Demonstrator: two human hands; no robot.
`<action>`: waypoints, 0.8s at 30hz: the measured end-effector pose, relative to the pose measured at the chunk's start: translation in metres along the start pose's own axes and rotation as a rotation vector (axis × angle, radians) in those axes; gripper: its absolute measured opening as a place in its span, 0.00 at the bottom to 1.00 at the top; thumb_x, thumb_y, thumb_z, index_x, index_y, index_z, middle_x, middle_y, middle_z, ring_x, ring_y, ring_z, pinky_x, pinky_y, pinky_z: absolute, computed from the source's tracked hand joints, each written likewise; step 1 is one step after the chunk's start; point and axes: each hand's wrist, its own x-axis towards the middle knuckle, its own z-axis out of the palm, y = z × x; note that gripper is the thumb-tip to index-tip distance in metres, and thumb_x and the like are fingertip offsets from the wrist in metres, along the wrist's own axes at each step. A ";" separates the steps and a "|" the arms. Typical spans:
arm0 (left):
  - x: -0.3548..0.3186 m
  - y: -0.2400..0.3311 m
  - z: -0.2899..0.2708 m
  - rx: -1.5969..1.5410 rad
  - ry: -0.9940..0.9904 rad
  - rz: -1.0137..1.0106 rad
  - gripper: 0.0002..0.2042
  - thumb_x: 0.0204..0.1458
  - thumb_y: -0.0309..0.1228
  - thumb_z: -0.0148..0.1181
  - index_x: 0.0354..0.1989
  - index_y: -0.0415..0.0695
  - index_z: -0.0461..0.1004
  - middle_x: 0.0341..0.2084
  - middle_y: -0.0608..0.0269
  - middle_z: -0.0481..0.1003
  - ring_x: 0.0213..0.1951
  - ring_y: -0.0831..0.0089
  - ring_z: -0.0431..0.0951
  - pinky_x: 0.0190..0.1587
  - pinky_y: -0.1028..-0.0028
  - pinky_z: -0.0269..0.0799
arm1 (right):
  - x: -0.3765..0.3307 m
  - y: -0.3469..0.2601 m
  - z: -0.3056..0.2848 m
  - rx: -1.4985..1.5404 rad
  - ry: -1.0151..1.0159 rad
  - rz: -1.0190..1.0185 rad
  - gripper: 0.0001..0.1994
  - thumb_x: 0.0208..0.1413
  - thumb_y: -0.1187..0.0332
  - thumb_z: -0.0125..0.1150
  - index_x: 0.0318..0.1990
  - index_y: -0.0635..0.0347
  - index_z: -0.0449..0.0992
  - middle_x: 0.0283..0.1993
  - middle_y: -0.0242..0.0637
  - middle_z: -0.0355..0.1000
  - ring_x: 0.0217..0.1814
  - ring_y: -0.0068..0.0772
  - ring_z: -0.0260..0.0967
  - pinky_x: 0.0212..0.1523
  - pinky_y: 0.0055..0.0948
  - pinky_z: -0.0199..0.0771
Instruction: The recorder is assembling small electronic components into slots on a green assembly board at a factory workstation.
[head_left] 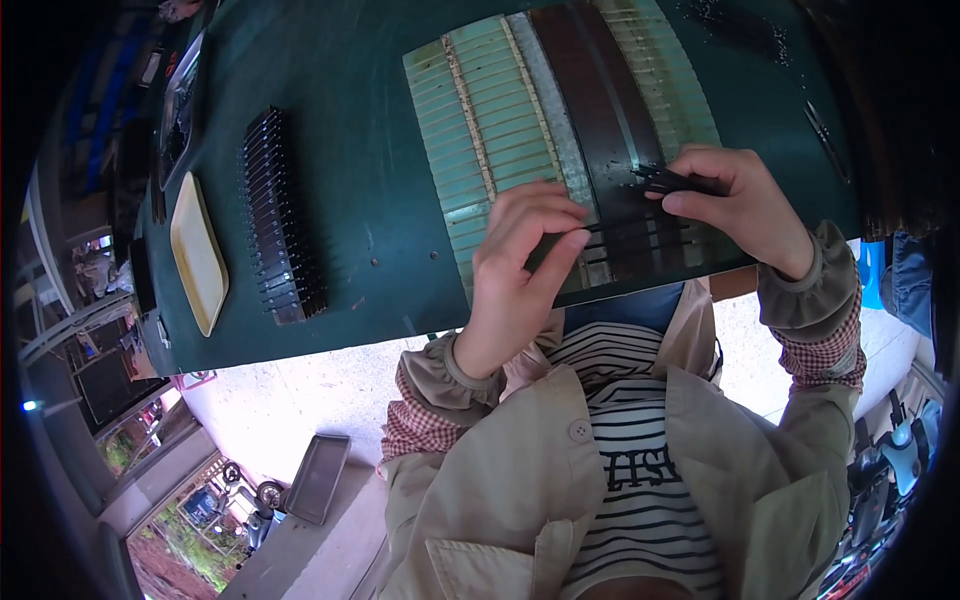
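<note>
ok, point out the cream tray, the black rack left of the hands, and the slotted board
cream tray (198, 255): head view, middle of its flat face.
black rack (280, 225): head view, centre of the rows.
slotted board (470, 130): head view, pale green slats at its left.

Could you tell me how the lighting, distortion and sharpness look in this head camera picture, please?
In the head view, the fisheye lens bends the green table edge and leaves a black rim; daylight is even, but the pale floor below is washed out; the left hand, right hand and slatted board are fairly sharp, while the corners blur.
</note>
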 end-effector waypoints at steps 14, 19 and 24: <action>-0.010 0.002 -0.006 0.310 0.002 0.071 0.09 0.44 0.17 0.53 0.35 0.35 0.72 0.44 0.53 0.70 0.52 0.56 0.65 0.54 0.63 0.59 | 0.005 0.010 0.007 -0.280 0.071 -0.076 0.06 0.45 0.77 0.58 0.32 0.69 0.71 0.25 0.35 0.67 0.27 0.20 0.63 0.30 0.21 0.65; -0.010 0.004 0.000 0.391 -0.022 0.109 0.11 0.44 0.17 0.54 0.38 0.36 0.72 0.46 0.53 0.69 0.53 0.55 0.63 0.54 0.63 0.58 | 0.005 0.013 0.012 -0.365 0.117 -0.154 0.07 0.44 0.77 0.59 0.32 0.68 0.71 0.25 0.35 0.67 0.27 0.20 0.64 0.30 0.22 0.64; -0.001 0.010 -0.003 0.252 0.006 0.046 0.10 0.43 0.18 0.54 0.37 0.36 0.72 0.45 0.54 0.69 0.52 0.54 0.64 0.53 0.64 0.60 | -0.002 -0.001 -0.004 -0.244 0.079 -0.080 0.07 0.45 0.77 0.59 0.33 0.68 0.71 0.26 0.32 0.68 0.28 0.18 0.64 0.30 0.20 0.64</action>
